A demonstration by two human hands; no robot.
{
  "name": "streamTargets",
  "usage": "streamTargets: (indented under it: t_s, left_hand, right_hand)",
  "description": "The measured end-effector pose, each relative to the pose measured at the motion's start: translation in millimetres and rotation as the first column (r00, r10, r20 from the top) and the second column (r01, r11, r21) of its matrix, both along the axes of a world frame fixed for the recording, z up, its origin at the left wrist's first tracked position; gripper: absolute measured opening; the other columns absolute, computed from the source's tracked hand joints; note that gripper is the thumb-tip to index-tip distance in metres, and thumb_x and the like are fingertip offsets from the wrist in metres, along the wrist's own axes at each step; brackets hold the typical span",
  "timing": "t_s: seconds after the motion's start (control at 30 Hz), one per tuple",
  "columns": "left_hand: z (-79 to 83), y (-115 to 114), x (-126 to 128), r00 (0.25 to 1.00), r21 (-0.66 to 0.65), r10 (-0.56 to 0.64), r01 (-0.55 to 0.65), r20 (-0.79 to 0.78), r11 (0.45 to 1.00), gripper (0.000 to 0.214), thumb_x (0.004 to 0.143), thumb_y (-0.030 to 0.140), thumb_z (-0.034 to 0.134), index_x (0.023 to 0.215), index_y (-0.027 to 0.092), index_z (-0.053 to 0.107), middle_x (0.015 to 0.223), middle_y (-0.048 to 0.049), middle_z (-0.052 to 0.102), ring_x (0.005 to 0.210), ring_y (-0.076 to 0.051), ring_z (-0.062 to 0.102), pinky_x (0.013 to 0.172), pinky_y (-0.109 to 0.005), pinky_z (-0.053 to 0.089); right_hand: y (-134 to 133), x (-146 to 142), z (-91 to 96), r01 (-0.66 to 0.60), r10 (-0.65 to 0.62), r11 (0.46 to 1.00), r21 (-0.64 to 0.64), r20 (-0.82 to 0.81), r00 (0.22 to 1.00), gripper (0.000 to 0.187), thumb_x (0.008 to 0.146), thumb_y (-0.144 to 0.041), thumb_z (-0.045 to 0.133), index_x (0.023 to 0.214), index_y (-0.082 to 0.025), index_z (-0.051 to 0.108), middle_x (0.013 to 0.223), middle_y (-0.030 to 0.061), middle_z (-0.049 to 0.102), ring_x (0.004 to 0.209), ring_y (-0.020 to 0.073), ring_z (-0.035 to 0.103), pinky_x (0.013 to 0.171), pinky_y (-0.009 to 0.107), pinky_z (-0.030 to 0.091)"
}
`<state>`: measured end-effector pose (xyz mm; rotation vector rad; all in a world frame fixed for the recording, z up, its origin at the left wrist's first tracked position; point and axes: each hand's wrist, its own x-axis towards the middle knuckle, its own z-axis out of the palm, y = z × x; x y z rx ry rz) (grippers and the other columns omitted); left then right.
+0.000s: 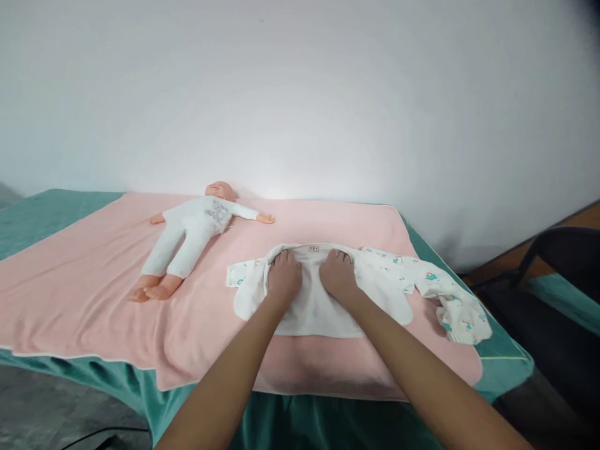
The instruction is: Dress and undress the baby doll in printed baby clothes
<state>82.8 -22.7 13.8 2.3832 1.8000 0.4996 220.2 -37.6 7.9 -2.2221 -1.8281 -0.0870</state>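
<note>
Both bare hands rest on a white long-sleeved cloth garment (314,312), laid open and spread broadly beneath the fingers. The left hand (285,275) and the right hand (338,275) lie a little apart, backs upward, on either side of the garment's middle. On each hand the fingers lie close together and slightly bent, their tips at the curved neckline; whether they pinch the cloth or merely press upon it cannot be told. Between the two sets of fingertips, and slightly beyond them, sits a small rectangular printed label (314,249). To the left of the left fingers extends a short visible length of white sleeve with teal print (244,273); to the right of the right fingers, a longer, similarly printed sleeve (431,281) runs outward and ends in a crumpled bend.

Under the garment and on all sides of the fingers lies a pale pink cloth blanket with light edging (94,281), itself over a teal fabric cover (506,372). Left of the left fingers and farther away, a doll with a white body and peach-coloured head, hands and feet (192,228) lies on the blanket, well apart from the garment. Beyond the fingers rises a plain whitish wall (300,94); far to their right stands a dark chair (534,340).
</note>
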Motion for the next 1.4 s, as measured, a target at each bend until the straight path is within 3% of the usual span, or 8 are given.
streamTargets:
  t_s: [0.1, 0.2, 0.3, 0.43, 0.77, 1.07, 1.2, 1.4]
  left_hand:
    - [3.2, 16.5, 4.5, 0.993, 0.030, 0.119, -0.119, 0.010, 0.992, 0.046, 0.091, 0.036, 0.037, 0.130, 0.013, 0.044, 0.138, -0.0176, 0.042, 0.127, -0.032, 0.038, 0.102, -0.049, 0.034]
    - [0.3, 27.3, 6.9, 0.985, 0.093, 0.169, -0.173, 0.041, 0.981, 0.057, 0.093, 0.041, 0.032, 0.143, 0.016, 0.028, 0.148, -0.0169, 0.030, 0.135, -0.034, 0.028, 0.104, -0.053, 0.030]
    - [-6.2, 39.4, -0.2, 0.996, 0.081, 0.089, -0.090, 0.017, 0.993, 0.057, 0.095, 0.043, 0.023, 0.146, 0.019, 0.023, 0.151, -0.0132, 0.028, 0.137, -0.032, 0.026, 0.107, -0.054, 0.027]
    - [-9.6, 62.6, -9.8, 1.000, 0.053, -0.004, 0.005, -0.018, 0.999, 0.056, 0.096, 0.044, 0.019, 0.146, 0.020, 0.026, 0.150, -0.0113, 0.031, 0.136, -0.030, 0.028, 0.109, -0.051, 0.026]
    - [-24.1, 122.6, -2.3, 0.998, 0.055, -0.055, 0.055, -0.003, 0.997, 0.055, 0.095, 0.043, 0.022, 0.141, 0.017, 0.036, 0.143, -0.0143, 0.041, 0.131, -0.032, 0.034, 0.107, -0.050, 0.028]
    - [-22.7, 103.0, 2.5, 0.997, 0.037, -0.013, 0.016, -0.073, 0.999, 0.060, 0.095, 0.040, 0.026, 0.143, 0.005, 0.033, 0.146, -0.0205, 0.036, 0.136, -0.033, 0.029, 0.112, -0.049, 0.021]
    - [-24.4, 73.2, -2.6, 0.994, 0.087, 0.000, 0.010, -0.106, 0.996, 0.061, 0.094, 0.040, 0.031, 0.142, 0.003, 0.034, 0.149, -0.0244, 0.029, 0.141, -0.032, 0.021, 0.114, -0.047, 0.018]
    - [-26.6, 15.2, -23.6, 0.988, 0.111, -0.072, 0.088, -0.137, 0.990, 0.058, 0.095, 0.038, 0.028, 0.141, 0.003, 0.036, 0.148, -0.0235, 0.030, 0.141, -0.031, 0.022, 0.115, -0.047, 0.020]
  right_hand:
    - [15.0, -13.7, -4.5, 0.147, -0.117, 0.963, 0.224, -0.144, 0.983, 0.055, 0.082, -0.018, 0.040, 0.134, -0.002, 0.034, 0.132, 0.0257, 0.041, 0.124, 0.0347, 0.037, 0.101, 0.048, 0.030]
    - [24.1, -21.0, -10.0, 0.156, -0.083, 0.920, 0.359, -0.209, 0.974, 0.056, 0.082, -0.023, 0.042, 0.134, -0.005, 0.033, 0.144, 0.0217, 0.029, 0.135, 0.0320, 0.023, 0.107, 0.046, 0.024]
    - [33.2, -12.8, -14.8, 0.176, -0.118, 0.940, 0.291, -0.205, 0.972, 0.052, 0.086, -0.035, 0.040, 0.130, -0.007, 0.039, 0.147, 0.0212, 0.026, 0.136, 0.0338, 0.021, 0.106, 0.048, 0.025]
    - [53.3, 7.1, -17.3, 0.156, -0.135, 0.972, 0.177, -0.122, 0.983, 0.062, 0.092, -0.043, 0.032, 0.140, -0.004, 0.029, 0.148, 0.0215, 0.025, 0.136, 0.0335, 0.021, 0.107, 0.047, 0.025]
    - [107.0, 25.0, -38.9, 0.055, -0.045, 0.994, 0.098, -0.101, 0.994, 0.071, 0.094, -0.047, 0.022, 0.142, 0.006, 0.024, 0.146, 0.0290, 0.027, 0.136, 0.0366, 0.023, 0.109, 0.050, 0.021]
    - [96.4, 15.3, -31.6, -0.017, 0.017, 1.000, 0.004, 0.020, 1.000, 0.069, 0.095, -0.042, 0.022, 0.141, 0.009, 0.025, 0.148, 0.0303, 0.025, 0.138, 0.0347, 0.022, 0.110, 0.048, 0.020]
    - [65.5, 12.8, -28.4, -0.187, 0.194, 0.979, -0.086, 0.078, 0.978, 0.068, 0.096, -0.046, 0.021, 0.145, 0.000, 0.026, 0.153, 0.0209, 0.019, 0.143, 0.0288, 0.012, 0.114, 0.048, 0.013]
    - [6.4, 21.3, -29.2, -0.385, 0.399, 0.912, -0.144, 0.083, 0.913, 0.073, 0.095, -0.054, 0.018, 0.145, -0.002, 0.027, 0.154, 0.0195, 0.018, 0.144, 0.0264, 0.011, 0.115, 0.045, 0.015]
